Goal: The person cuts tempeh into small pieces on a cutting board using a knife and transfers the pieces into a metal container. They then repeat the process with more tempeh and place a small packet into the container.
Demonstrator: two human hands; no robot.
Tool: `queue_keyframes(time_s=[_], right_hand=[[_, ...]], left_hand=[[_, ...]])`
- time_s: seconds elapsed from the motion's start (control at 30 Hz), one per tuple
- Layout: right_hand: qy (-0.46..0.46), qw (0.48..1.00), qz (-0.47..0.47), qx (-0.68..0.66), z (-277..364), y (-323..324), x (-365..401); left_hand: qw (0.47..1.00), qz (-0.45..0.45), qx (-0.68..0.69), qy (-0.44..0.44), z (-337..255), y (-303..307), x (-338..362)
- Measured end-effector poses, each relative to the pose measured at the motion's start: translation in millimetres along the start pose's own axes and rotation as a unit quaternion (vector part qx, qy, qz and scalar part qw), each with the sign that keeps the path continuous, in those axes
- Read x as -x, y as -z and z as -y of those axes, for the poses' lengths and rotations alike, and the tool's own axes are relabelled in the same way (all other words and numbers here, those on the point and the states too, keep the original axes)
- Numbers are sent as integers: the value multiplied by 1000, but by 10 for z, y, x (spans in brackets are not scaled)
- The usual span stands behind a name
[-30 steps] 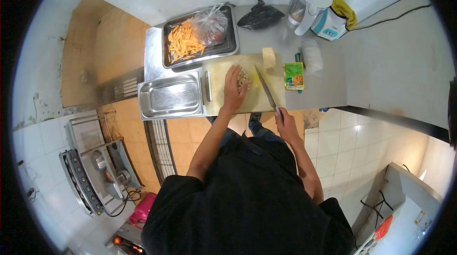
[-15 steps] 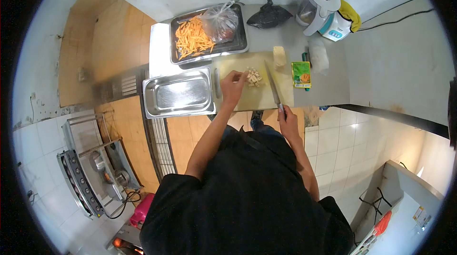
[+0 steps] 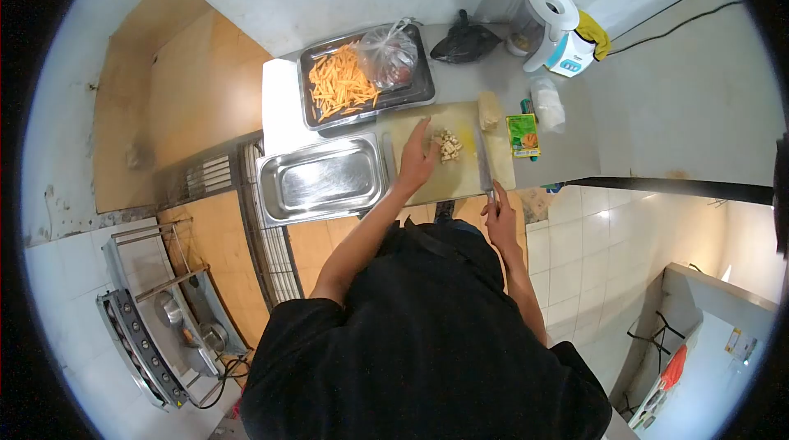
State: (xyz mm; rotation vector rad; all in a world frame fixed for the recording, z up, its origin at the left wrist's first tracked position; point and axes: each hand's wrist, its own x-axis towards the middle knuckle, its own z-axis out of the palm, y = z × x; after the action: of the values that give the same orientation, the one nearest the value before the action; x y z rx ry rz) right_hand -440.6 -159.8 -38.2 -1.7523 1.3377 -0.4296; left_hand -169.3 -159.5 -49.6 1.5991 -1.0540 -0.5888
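Note:
My left hand (image 3: 417, 159) lies over the cutting board (image 3: 448, 185), its fingers stretched out along the left side of a small pile of pale diced pieces (image 3: 449, 145). It holds nothing that I can see. At the board's front edge my right hand (image 3: 500, 218) is closed around the handle of a kitchen knife (image 3: 484, 162). The blade points away from me, to the right of the diced pile. A pale yellow block (image 3: 489, 110) sits at the board's far right, close to the blade's tip.
Left of the board is a steel pan (image 3: 321, 181). Behind it, a dark tray (image 3: 428, 93) holds orange strips (image 3: 339, 82) and a tied clear bag (image 3: 386, 56). A black bag (image 3: 464, 40), a blender (image 3: 549, 25) and a green-yellow packet (image 3: 523, 135) stand at the back and right.
My left hand has gone from bent, pinched fingers to stretched ones beside the diced pile. The knife has swung slightly, its blade now nearer the block. The whole view has shifted a little.

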Motion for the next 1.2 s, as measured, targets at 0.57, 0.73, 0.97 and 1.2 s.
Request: queue_keyframes(time_s=[0.57, 0.73, 0.97, 1.2], right_hand=[[-10, 985, 50, -168, 327, -126, -18], [-22, 975, 93, -202, 359, -120, -67], [-51, 964, 95, -242, 267, -134, -118], [-63, 983, 72, -159, 6, 15, -74]], left_hand=[[986, 17, -150, -74, -34, -174, 53], [980, 0, -190, -51, 24, -283, 37], [975, 0, -217, -48, 202, -201, 67], [990, 25, -130, -57, 232, -246, 67]])
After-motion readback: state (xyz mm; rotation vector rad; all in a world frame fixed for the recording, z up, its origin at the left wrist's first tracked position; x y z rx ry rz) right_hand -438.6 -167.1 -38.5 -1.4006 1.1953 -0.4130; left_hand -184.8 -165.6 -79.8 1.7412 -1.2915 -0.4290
